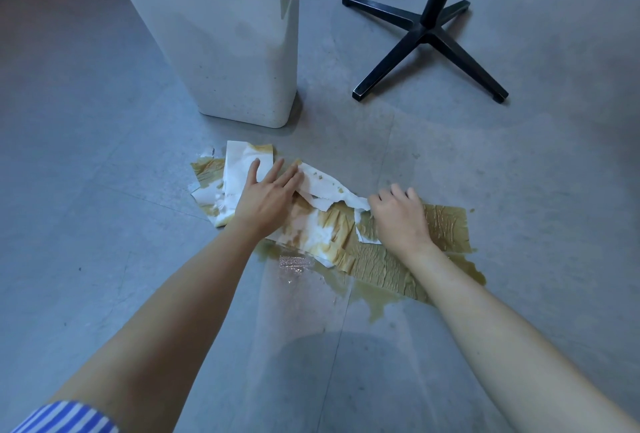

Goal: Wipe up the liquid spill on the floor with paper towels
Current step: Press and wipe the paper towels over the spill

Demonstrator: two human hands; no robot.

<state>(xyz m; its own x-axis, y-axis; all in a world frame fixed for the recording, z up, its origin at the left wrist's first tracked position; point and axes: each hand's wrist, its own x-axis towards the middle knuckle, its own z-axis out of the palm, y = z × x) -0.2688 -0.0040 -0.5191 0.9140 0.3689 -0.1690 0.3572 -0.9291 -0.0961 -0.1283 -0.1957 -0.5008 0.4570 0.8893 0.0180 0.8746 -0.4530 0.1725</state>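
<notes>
a sprawl of white paper towels (322, 224), soaked yellow-brown in most places, lies flat on the grey floor (104, 155) just in front of a tall white speckled plastic bin (235, 51)

the left hand (266, 197) rests palm down on the whiter end of the towels, its fingers (277, 169) straight and released, pressing the sheets

the right hand (398, 217) sits on the wetter brown end, its fingers (398, 190) clenched down into the paper, bunching a torn white edge beside the thumb

a yellow-brown liquid spill (377, 297) spreads past the near edge of the towels

a black metal cross-shaped stand base (429, 37) stands to the right of the bin, well apart from the towels

a blue and white striped sleeve (65, 418) shows at the lower left corner
</notes>
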